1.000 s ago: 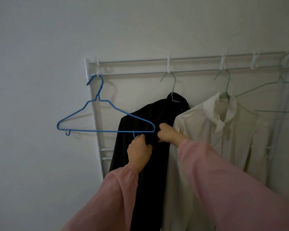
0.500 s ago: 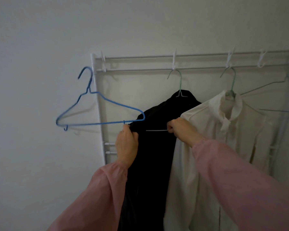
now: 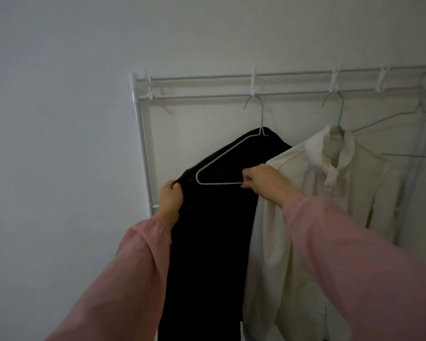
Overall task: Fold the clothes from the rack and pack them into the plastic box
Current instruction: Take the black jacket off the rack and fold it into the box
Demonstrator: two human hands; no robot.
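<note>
hands: left (image 3: pixel 170 198) gripping black garment (image 3: pixel 214 230), right (image 3: pixel 261 179) pinching pale hanger (image 3: pixel 221 163)

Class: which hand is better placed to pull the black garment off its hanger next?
Probably the left hand: it grips the black garment beside the hanger's bared end; the right hand pinches the hanger's bottom bar.

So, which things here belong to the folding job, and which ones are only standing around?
Job:
- black garment, gripped by left hand
- hanger, gripped by right hand
- cream shirt
- rack

Just there:
- spare hanger
- clips
- wall
</note>
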